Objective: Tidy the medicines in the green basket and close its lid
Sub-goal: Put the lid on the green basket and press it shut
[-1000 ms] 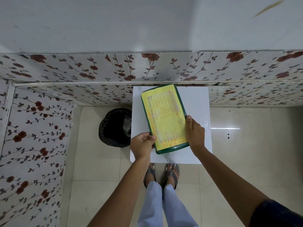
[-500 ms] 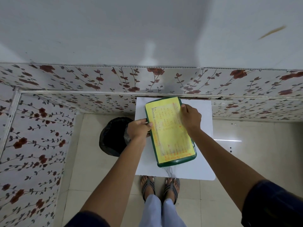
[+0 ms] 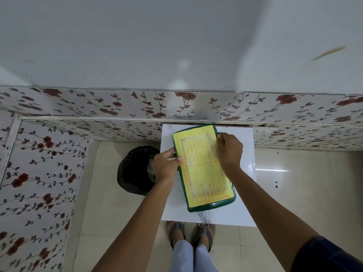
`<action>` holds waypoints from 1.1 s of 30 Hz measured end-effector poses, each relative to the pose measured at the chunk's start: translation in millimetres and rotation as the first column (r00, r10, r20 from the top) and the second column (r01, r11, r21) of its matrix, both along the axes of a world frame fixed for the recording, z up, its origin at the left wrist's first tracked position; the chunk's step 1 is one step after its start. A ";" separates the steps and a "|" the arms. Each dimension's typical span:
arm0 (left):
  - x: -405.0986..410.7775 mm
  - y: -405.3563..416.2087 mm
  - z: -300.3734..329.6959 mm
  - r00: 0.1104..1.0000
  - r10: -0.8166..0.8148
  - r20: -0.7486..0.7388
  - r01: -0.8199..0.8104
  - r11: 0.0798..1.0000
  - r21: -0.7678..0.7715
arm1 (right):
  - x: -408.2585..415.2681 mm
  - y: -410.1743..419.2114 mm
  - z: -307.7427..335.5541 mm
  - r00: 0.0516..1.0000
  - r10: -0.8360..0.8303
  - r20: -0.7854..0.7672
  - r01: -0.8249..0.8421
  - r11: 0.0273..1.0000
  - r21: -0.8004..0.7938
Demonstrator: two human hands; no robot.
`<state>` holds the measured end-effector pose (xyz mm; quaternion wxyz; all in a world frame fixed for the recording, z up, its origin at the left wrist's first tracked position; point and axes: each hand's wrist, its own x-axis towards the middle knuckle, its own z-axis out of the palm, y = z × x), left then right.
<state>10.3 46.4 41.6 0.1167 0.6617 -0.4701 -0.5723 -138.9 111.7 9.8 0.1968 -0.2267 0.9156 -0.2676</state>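
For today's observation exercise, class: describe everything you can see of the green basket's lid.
The lid is a rounded rectangle with a dark green, plastic-looking rim; a yellow sheet printed in orange covers its top. It lies flat and closed, hiding the basket, lengthwise and slightly skewed on the white table, its far end near the wall. The left hand grips its left edge and the right hand presses its right edge.

Both arms are stretched forward and down. The left hand (image 3: 166,166) is curled, with its thumb laid on top and its fingers tucked under. The right hand (image 3: 229,151) is bent at the knuckles, with its fingers pressed down flat.
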 end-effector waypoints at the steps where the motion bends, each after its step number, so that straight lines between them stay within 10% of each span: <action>1: -0.7 0.4 -1.0 1.000 -0.016 0.006 0.016 1.000 -0.024 | -0.5 -0.1 0.2 1.000 0.000 -0.019 0.000 1.000 -0.008; 33: -7.2 -8.1 -17.9 0.995 0.089 -0.051 -0.083 0.990 0.111 | -6.3 9.2 -2.7 0.959 -0.118 0.258 0.144 0.986 -0.085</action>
